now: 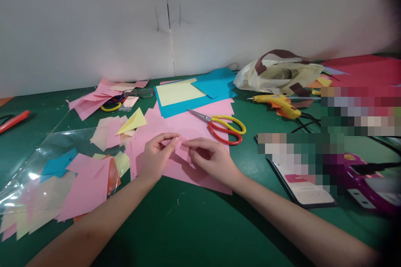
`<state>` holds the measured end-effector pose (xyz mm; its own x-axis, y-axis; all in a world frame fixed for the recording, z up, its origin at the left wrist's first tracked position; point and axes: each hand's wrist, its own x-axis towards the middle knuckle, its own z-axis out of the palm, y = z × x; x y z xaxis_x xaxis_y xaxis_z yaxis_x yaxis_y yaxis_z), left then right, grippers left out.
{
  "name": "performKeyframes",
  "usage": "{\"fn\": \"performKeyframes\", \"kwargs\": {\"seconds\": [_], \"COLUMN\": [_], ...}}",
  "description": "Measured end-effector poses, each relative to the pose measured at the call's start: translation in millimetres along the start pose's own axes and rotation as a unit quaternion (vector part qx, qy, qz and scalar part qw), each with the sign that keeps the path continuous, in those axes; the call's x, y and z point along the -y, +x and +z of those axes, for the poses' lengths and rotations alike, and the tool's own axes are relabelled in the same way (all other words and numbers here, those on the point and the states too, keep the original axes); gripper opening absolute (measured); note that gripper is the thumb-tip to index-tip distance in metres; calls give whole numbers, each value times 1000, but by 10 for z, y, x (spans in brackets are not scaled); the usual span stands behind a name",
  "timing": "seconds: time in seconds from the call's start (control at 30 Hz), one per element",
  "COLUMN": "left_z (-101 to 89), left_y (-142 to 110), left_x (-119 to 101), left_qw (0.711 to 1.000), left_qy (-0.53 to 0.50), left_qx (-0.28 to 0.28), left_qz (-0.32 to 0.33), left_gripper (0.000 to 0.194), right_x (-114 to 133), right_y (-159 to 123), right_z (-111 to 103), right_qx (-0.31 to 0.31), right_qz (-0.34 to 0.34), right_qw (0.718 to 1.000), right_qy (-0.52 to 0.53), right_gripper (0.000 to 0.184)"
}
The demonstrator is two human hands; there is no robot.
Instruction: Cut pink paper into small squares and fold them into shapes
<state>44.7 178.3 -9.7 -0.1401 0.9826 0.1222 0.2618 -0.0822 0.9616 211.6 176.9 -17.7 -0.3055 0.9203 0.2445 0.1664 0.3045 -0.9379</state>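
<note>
A small pink piece of paper (181, 148) is pinched between my two hands, above the middle of the table. My left hand (160, 155) grips its left edge with thumb and forefinger. On the other edge, the thumb and fingertips of my right hand (212, 159) are closed. Below both hands lie large pink paper sheets (200, 180). Scissors (219, 126) with one yellow and one red handle rest on those sheets, just beyond my right hand. A folded yellow paper (134, 122) sits on paper scraps to the left.
At left, a clear plastic bag (78, 137) holds coloured paper pieces. Blue sheets (216, 83) lie at the back. A cloth bag (278, 73), a yellow glue gun (278, 104) with its cord, a phone (316, 196) and a purple device (372, 192) stand right. A wall (94, 25) closes the back.
</note>
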Motion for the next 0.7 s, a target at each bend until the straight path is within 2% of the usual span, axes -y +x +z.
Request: {"fn": "performKeyframes", "kwargs": {"seconds": [0.27,0.5,0.7], "left_z": [-5,-3,7], "left_y": [-4,-7,-14], "left_x": [-1,-17,-4], "left_qw": [1000,1000,1000], "left_qy": [11,22,14], "left_qx": [-1,-4,5], "left_qz": [1,3,-4], "left_gripper": [14,20,27], "right_x": [12,-2,-28], "right_y": [-1,5,16], "right_z": [4,-1,1], "right_qx": [2,-6,-19], "right_qz": [8,9,25], "right_qw": [1000,1000,999], "right_qy": [18,-6,17], "right_gripper": [31,31,19]}}
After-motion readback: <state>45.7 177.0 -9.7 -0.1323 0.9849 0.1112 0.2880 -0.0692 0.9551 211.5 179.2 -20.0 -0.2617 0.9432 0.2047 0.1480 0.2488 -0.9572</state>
